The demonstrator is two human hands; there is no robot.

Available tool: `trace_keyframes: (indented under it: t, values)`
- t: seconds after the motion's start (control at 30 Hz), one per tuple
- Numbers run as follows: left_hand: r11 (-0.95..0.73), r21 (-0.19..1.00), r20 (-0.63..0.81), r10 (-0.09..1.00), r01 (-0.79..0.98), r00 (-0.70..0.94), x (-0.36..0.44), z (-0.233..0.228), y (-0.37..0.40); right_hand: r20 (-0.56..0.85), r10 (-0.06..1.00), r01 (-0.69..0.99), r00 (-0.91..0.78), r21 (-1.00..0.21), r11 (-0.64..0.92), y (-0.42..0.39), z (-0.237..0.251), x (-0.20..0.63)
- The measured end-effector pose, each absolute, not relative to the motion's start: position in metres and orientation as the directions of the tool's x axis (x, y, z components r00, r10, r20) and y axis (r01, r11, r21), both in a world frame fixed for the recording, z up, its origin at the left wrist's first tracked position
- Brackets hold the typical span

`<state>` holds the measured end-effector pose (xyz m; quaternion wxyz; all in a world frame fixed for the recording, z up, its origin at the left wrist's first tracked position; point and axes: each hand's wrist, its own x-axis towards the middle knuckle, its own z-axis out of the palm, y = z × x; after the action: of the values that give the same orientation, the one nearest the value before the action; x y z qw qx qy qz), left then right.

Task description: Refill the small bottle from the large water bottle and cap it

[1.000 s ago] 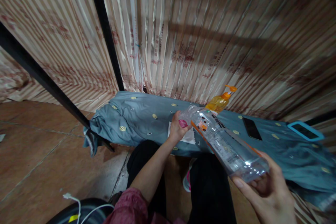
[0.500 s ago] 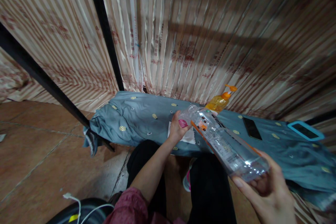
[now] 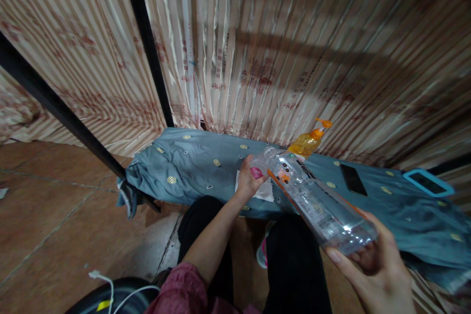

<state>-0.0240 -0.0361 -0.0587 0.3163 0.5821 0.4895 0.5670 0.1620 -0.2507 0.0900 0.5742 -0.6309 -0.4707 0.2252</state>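
Note:
My right hand point(image 3: 382, 265) grips a large clear plastic bottle point(image 3: 324, 206) near its base. The bottle, with orange edging and a printed label, slants so its narrow end points up and left in view. At that end my left hand point(image 3: 248, 184) is closed around a small clear container point(image 3: 260, 159) with a pink mark. The two touch or overlap there; I cannot tell exactly how they meet. Below the container a white cloth or tissue point(image 3: 265, 191) lies on the blue-green fabric. Behind the large bottle stands a yellow pump bottle point(image 3: 306, 144) with an orange pump head.
Blue-green patterned fabric point(image 3: 195, 167) covers the low surface before my knees. A dark phone point(image 3: 353, 179) and a light-blue framed device point(image 3: 429, 183) lie on it to the right. Black poles point(image 3: 147, 39) rise at left before a striped curtain point(image 3: 257, 59). A white cable point(image 3: 110, 284) hangs over a black round object.

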Motion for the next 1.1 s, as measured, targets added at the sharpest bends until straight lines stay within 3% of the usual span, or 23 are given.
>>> trace_keyframes:
  t: [1.1]
  values:
    - [-0.336, 0.919, 0.367, 0.921, 0.205, -0.134, -0.0240, -0.0593, -0.0366, 0.284, 0.865, 0.365, 0.414, -0.922, 0.128, -0.2520, 0.0835, 0.1651]
